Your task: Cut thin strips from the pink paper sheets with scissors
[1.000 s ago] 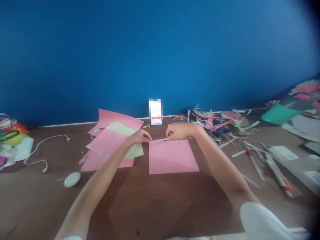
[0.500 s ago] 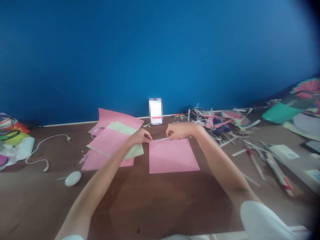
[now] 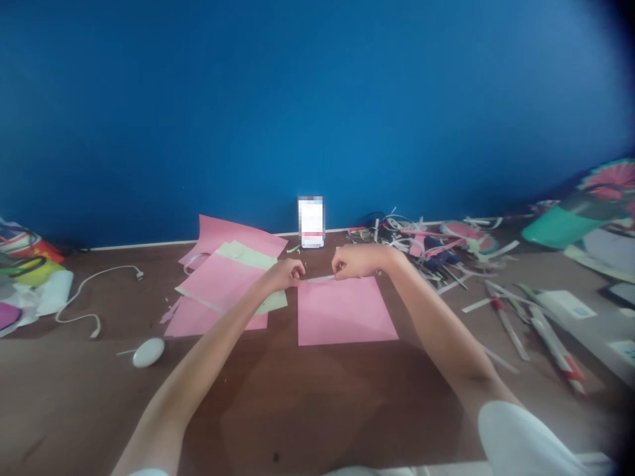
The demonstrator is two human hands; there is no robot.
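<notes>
Left hand just curled tighter by the pink sheet, can't tell its grip, but right hand seems pinched on the white strip, so it's probably steady.

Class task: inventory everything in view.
Sheet: one, pink, middle
Strip: one, white, between hands
Papers: several, pink and green, left
Screen: one, whitish, near wall
Cable: one, white, left
Oval object: one, white, left
Clutter: uncounted, mixed, far left
Scraps: uncounted, mixed, right
Container: one, green, far right
Flat object: one, grey, right
Tools: two, red-white, right
Rosettes: two, pink, right
Wall: one, blue, behind
Table: one, brown, below
Left hand, right hand: two, bare, sheet's far edge
</notes>
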